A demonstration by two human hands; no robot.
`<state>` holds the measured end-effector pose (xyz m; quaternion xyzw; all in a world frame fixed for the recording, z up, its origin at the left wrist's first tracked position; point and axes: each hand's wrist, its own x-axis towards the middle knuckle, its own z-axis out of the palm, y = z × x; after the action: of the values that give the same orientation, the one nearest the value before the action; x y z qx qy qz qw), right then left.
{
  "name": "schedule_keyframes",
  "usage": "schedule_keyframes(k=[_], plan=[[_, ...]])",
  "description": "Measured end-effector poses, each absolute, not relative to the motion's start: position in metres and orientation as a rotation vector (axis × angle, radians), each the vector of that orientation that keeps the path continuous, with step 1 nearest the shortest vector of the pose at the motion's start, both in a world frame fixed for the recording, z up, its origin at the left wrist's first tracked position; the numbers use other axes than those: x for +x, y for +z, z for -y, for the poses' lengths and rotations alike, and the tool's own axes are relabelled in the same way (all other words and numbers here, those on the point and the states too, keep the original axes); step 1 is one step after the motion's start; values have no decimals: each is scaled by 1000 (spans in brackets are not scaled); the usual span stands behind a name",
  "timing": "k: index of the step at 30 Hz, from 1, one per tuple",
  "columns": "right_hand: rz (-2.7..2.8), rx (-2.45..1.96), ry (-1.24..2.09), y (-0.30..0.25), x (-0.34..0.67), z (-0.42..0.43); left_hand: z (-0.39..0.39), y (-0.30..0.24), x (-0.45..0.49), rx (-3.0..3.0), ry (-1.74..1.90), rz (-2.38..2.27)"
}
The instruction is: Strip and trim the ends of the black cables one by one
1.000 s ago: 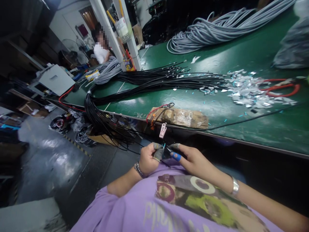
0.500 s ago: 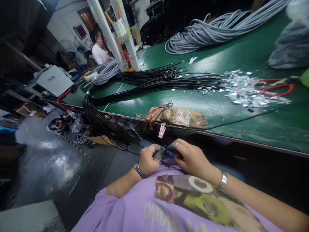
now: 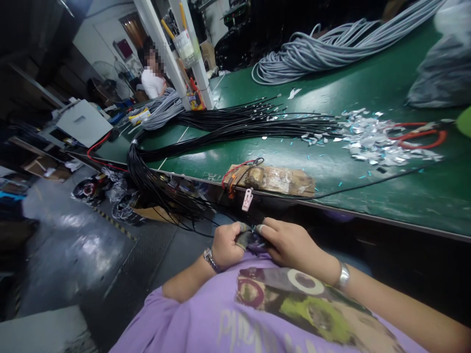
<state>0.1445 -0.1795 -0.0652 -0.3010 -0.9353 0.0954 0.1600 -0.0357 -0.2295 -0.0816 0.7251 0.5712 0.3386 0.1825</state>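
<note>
My left hand [image 3: 228, 244] is closed, thumb and forefinger in grey-green finger covers pinching the end of a black cable. A small light-teal wire tip [image 3: 253, 227] pokes up between the two hands. My right hand [image 3: 289, 241] is closed too, its covered fingertips pressed together at that tip, right beside the left thumb. Both hands are in front of my stomach, below the bench edge. Black cables [image 3: 184, 203] hang off the bench to the left and run toward my left hand. What lies under the fingers is partly hidden.
On the green bench [image 3: 382, 196] lie bundled black cables [image 3: 235, 128], foil scraps [image 3: 371, 139], orange-handled scissors [image 3: 423, 137] and a grey cable coil [image 3: 312, 51]. A taped wooden block [image 3: 275, 179] with a pink clip [image 3: 247, 200] sits at the front edge. A person [image 3: 152, 81] is farther back.
My right fingers have tilted inward and down over the wire tip, closer to my left thumb. The left hand stays almost where it was.
</note>
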Motion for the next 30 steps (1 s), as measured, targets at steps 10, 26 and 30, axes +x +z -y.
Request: schedule_keyframes(k=[10,26,30], plan=[[2799,-1095,474,-62,134,179,226,-70,-31,2126,192,-1704],[2193,-1003,1222,-65,139,166,207,-63,-32,1607,638,-1526],[1929,-831,1709,-60,149,166,207,-66,-38,1286,584,-1275]])
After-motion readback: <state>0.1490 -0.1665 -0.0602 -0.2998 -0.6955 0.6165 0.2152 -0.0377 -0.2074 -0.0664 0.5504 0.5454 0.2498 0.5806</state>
